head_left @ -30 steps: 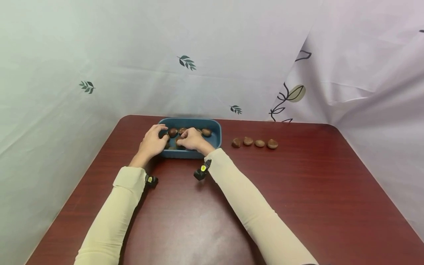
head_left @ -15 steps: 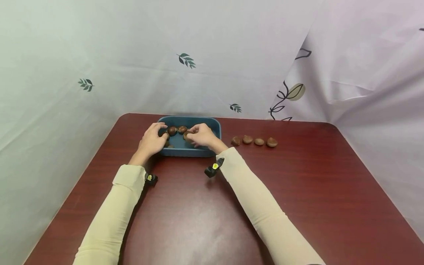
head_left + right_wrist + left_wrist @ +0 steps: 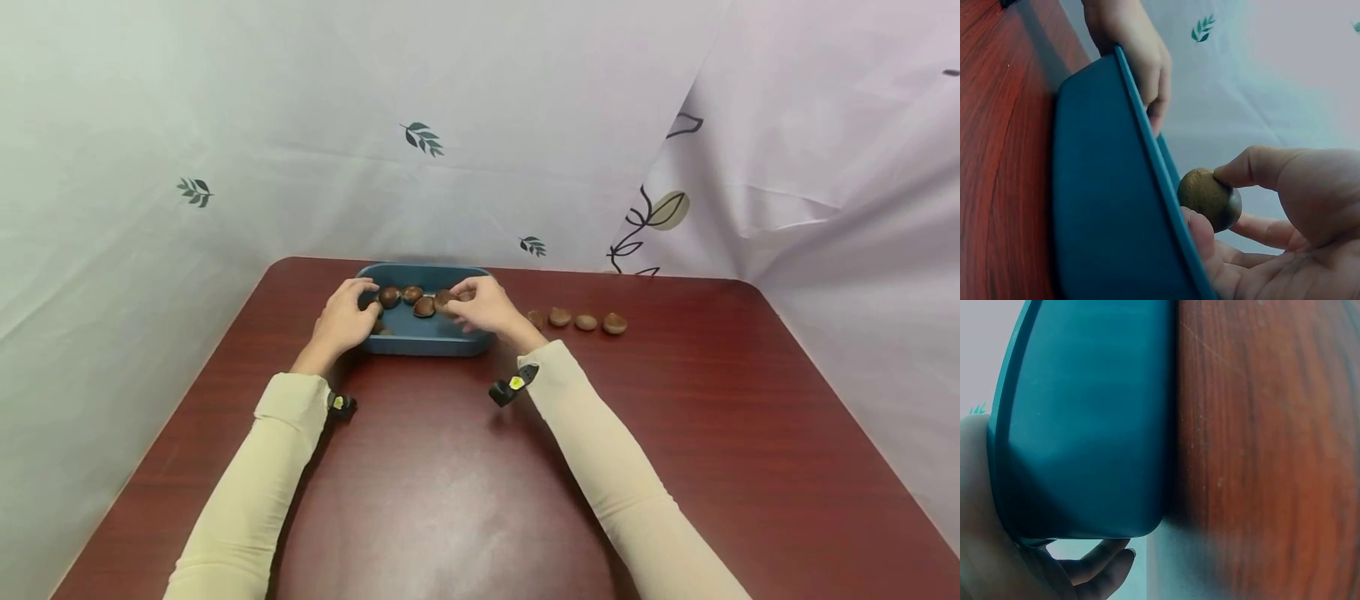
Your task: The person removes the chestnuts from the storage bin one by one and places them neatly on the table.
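A blue rectangular tray point(image 3: 420, 346) stands at the back of the table with several brown chestnuts in it. My left hand point(image 3: 347, 321) grips its left end, the thumb over the rim and fingers round the outside, as the left wrist view shows. My right hand point(image 3: 487, 307) is over the tray's right part and pinches a chestnut point(image 3: 1210, 199) between thumb and fingers, close to the rim. Just left of that hand lies another chestnut point(image 3: 423, 307); two more, one of them a dark chestnut point(image 3: 390, 297), sit near the back wall. The right hand hides the tray's right end.
Right of the tray, several chestnuts stand in a row on the reddish-brown table point(image 3: 420, 467), with a chestnut point(image 3: 615, 323) at its right end. A pale cloth point(image 3: 480, 192) with leaf prints hangs close behind the table.
My right hand has moved right across the tray, first from the middle, now at the right part. A chestnut shows where that hand was. The left hand keeps its place on the tray.
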Motion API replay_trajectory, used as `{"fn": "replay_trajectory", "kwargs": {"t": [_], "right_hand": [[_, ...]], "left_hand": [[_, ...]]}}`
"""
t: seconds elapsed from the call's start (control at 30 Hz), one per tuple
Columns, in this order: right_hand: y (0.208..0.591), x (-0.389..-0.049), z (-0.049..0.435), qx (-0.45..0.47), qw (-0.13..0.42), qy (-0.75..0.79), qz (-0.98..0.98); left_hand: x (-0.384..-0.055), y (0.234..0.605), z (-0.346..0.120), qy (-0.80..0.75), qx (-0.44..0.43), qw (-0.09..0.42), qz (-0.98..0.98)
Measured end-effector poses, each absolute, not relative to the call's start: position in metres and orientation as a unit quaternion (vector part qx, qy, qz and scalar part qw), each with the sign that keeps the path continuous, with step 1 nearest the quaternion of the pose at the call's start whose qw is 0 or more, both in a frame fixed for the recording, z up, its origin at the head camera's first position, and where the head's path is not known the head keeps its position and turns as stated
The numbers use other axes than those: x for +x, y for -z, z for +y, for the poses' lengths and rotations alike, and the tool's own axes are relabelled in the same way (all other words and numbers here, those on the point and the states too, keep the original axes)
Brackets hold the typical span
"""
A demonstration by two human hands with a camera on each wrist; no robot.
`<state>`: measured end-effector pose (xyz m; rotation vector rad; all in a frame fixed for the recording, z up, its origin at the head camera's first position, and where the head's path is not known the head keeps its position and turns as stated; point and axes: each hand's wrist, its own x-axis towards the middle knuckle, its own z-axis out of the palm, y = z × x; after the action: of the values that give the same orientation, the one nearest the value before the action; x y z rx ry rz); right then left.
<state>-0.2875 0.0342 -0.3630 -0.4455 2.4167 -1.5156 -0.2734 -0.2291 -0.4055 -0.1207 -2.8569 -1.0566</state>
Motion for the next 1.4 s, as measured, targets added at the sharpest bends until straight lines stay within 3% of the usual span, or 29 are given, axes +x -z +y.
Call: {"fn": "replay_trajectory", "kwargs": {"t": [1.0,1.4], "right_hand": [[0.355,-0.282,0.101,-0.148,0.081,0.534,0.829],[0.355,-0.280,0.132,-0.109,0.095,0.538,0.831]], "left_hand": [[-0.271,0.406,-0.228,0.347,-0.040,0.049,-0.936],[-0.273,0.405,-0.228,0.345,-0.040,0.047,-0.937]]}}
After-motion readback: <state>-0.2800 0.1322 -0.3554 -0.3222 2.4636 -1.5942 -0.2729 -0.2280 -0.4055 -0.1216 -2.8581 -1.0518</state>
